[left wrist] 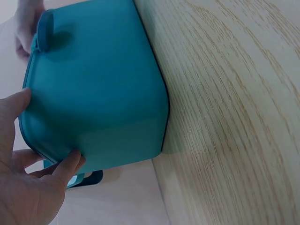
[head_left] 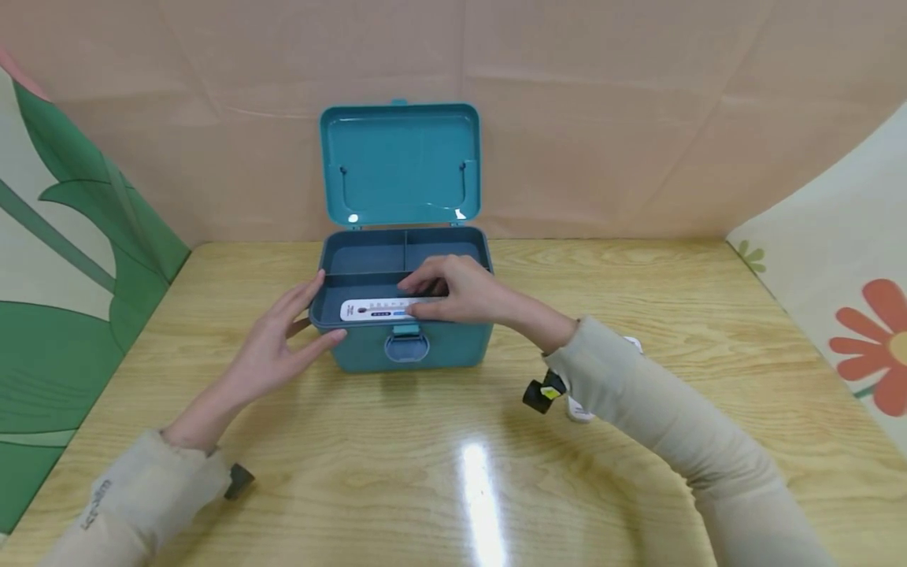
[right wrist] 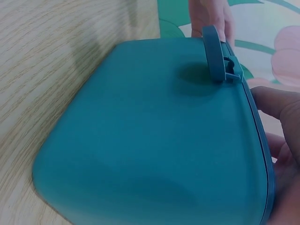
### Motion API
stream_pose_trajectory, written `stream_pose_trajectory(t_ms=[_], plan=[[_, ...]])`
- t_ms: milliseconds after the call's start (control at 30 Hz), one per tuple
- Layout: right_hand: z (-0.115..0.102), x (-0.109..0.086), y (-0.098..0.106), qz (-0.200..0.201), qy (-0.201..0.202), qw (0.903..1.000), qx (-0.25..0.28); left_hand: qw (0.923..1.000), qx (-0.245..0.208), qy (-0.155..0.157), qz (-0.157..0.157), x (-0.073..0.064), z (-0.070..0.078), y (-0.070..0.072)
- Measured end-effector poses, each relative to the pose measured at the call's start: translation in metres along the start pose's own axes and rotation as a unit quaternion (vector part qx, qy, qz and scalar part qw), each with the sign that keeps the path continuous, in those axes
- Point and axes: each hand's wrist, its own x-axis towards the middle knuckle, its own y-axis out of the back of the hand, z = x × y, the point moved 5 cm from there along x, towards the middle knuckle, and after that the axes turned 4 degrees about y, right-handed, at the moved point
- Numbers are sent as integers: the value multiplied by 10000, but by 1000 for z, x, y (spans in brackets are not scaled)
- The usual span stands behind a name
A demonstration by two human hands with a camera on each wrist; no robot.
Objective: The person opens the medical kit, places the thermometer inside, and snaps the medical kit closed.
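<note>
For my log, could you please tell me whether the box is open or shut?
The box is open: its lid stands raised, showing the compartments.

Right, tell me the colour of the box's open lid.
Teal; the lid shows best in the head view.

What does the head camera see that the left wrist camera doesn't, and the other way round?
Only the head view: the white thermometer, the inner compartments of the teal box and the red flower.

Only the left wrist view: the box's outer left end wall.

Both: the box, its front latch, the wooden tabletop, the left hand and the right hand, blurred in the wrist view.
</note>
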Motion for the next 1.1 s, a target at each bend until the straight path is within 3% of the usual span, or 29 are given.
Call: stream_pose_trajectory(t_ms=[300, 700, 1100], plan=[[5, -9, 7, 247, 299, 9987, 330, 10000, -38, -66, -4, -1, 2, 0], [11, -25, 20, 597, 353, 9946, 776, 9997, -92, -215, 76, -1, 3, 0], [21, -47, 35, 1021, -79, 9894, 1032, 9996, -62, -260, 135, -1, 3, 2]])
